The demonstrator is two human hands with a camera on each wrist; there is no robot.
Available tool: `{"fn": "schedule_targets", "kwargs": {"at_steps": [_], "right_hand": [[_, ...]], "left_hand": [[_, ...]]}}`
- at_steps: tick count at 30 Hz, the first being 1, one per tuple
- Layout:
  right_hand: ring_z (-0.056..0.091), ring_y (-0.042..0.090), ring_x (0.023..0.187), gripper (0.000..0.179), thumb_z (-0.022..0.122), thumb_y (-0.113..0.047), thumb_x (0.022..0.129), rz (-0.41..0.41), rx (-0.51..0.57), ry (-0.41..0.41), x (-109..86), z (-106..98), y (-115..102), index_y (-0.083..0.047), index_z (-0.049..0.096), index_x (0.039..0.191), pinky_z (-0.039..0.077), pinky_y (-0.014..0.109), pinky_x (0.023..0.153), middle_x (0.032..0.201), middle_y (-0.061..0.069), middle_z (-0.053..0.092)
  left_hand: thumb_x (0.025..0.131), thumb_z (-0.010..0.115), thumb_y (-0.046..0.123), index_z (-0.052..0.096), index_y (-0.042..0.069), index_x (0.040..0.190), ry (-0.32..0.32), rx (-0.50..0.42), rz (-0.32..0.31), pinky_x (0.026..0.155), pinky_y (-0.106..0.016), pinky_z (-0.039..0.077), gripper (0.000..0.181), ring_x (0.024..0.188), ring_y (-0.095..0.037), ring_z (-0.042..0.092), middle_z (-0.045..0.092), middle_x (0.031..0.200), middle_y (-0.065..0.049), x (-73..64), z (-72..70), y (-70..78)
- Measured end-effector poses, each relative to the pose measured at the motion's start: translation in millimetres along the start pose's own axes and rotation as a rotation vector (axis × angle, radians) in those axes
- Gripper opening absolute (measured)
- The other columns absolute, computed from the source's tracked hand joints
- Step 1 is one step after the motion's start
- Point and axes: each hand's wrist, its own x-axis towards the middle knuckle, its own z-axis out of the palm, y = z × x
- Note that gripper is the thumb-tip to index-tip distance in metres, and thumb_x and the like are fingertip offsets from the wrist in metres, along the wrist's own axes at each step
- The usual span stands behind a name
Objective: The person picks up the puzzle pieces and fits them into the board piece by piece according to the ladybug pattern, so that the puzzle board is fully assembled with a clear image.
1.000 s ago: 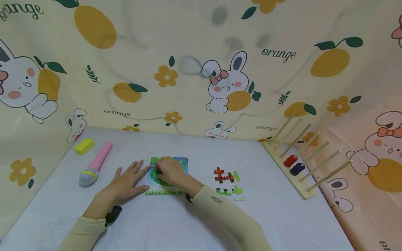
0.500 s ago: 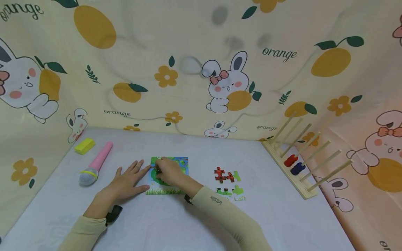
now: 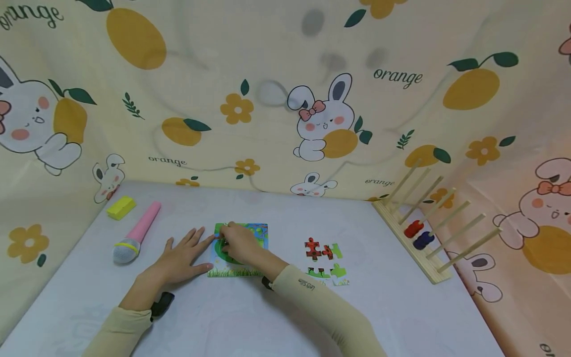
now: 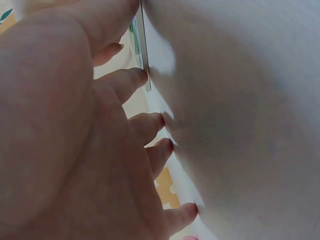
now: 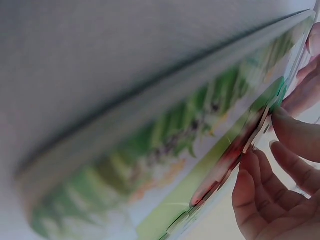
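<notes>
A green-and-blue picture puzzle board (image 3: 223, 271) lies flat on the white table. My left hand (image 3: 180, 260) is spread out at its left side, and in the left wrist view a fingertip (image 4: 137, 77) touches the board's edge while other fingertips rest on the table. Over the board's middle, my right hand (image 3: 241, 244) has its fingers bent down. Seen from the right wrist, thumb and fingers pinch a thin puzzle piece (image 5: 261, 127) at the board's surface; the hand covers much of it from above. Several loose pieces, including a red puzzle piece (image 3: 313, 249), lie to the right.
A pink toy microphone (image 3: 138, 230) and a yellow block (image 3: 121, 208) lie at the back left. On the right stands a wooden peg rack (image 3: 410, 243) with red beads (image 3: 414, 228) and blue beads (image 3: 423, 240). A printed curtain (image 3: 267, 134) hangs behind the table.
</notes>
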Motion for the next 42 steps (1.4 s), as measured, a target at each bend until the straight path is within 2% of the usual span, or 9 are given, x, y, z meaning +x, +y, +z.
{"fn": "schedule_targets", "kwargs": {"at_steps": [6,9,11,15,17,19,24,31,42], "right_hand": [[0.06,0.009,0.083,0.023,0.078,-0.017,0.088,-0.011,0.005,0.008,-0.4,0,2,-0.01,0.069,0.108,0.046,0.016,0.064,0.098,0.001,0.064],[0.06,0.011,0.084,0.027,0.076,-0.018,0.09,-0.025,0.043,0.011,-4.8,-6,3,-0.007,0.067,0.112,0.047,0.017,0.066,0.101,0.003,0.062],[0.06,0.013,0.087,0.032,0.075,-0.021,0.091,-0.039,0.021,-0.002,-10.7,-13,4,-0.005,0.066,0.118,0.049,0.018,0.07,0.105,0.005,0.061],[0.056,0.019,0.122,0.058,0.067,-0.043,0.095,-0.083,-0.198,-0.123,-28.0,-24,4,-0.008,0.055,0.14,0.05,0.031,0.096,0.138,0.008,0.055],[0.041,0.022,0.141,0.07,0.059,-0.053,0.095,-0.121,-0.297,-0.209,-36.9,-24,2,-0.01,0.045,0.15,0.042,0.04,0.108,0.155,0.007,0.041],[0.023,0.021,0.15,0.078,0.052,-0.06,0.096,-0.152,-0.34,-0.278,-44.4,-20,-1,-0.013,0.033,0.156,0.03,0.044,0.116,0.164,0.003,0.025],[0.011,0.022,0.153,0.081,0.043,-0.063,0.098,-0.19,-0.344,-0.317,-56.4,-6,-10,-0.014,0.025,0.159,0.02,0.043,0.12,0.166,0.001,0.015],[0.007,0.026,0.153,0.08,0.042,-0.063,0.098,-0.153,-0.284,-0.336,-59.3,2,-13,-0.015,0.024,0.16,0.017,0.045,0.121,0.167,0.001,0.012],[0.01,0.026,0.152,0.079,0.042,-0.062,0.098,-0.17,-0.313,-0.333,-57.5,0,-13,-0.015,0.025,0.159,0.018,0.045,0.121,0.166,0.002,0.014]], "left_hand": [[0.093,0.065,0.049,0.041,0.01,0.152,0.012,0.007,0.0,0.101,-0.082,0.013,0.075,0.145,-0.048,0.023,0.027,0.159,-0.026,-0.4,-0.6,0.6],[0.093,0.064,0.051,0.041,0.01,0.153,0.01,0.013,0.004,0.101,-0.082,0.014,0.075,0.145,-0.048,0.023,0.027,0.159,-0.026,-1.0,-1.5,2.1],[0.093,0.063,0.051,0.041,0.011,0.153,0.006,0.012,0.003,0.101,-0.082,0.014,0.076,0.145,-0.048,0.023,0.027,0.159,-0.025,-1.6,-2.8,3.2],[0.093,0.063,0.052,0.04,0.011,0.153,0.005,0.017,0.001,0.101,-0.082,0.014,0.076,0.145,-0.048,0.023,0.028,0.159,-0.025,-3.2,-4.5,5.1],[0.093,0.064,0.051,0.041,0.011,0.153,0.006,0.019,-0.005,0.101,-0.082,0.014,0.076,0.145,-0.048,0.024,0.028,0.158,-0.026,-3.6,-4.5,5.3],[0.093,0.064,0.051,0.041,0.011,0.153,0.005,0.023,-0.006,0.101,-0.082,0.014,0.076,0.145,-0.048,0.023,0.027,0.158,-0.026,-3.5,-3.3,4.1],[0.093,0.064,0.051,0.04,0.011,0.153,0.0,0.017,-0.01,0.101,-0.082,0.012,0.076,0.145,-0.049,0.021,0.025,0.159,-0.026,-1.8,0.9,2.5],[0.094,0.063,0.051,0.039,0.013,0.154,0.002,0.03,-0.004,0.102,-0.082,0.013,0.075,0.146,-0.047,0.021,0.026,0.16,-0.024,-0.8,4.6,0.1],[0.094,0.062,0.053,0.038,0.013,0.155,0.005,0.024,-0.004,0.102,-0.082,0.013,0.076,0.146,-0.047,0.021,0.026,0.16,-0.024,-1.4,3.9,0.6]]}}
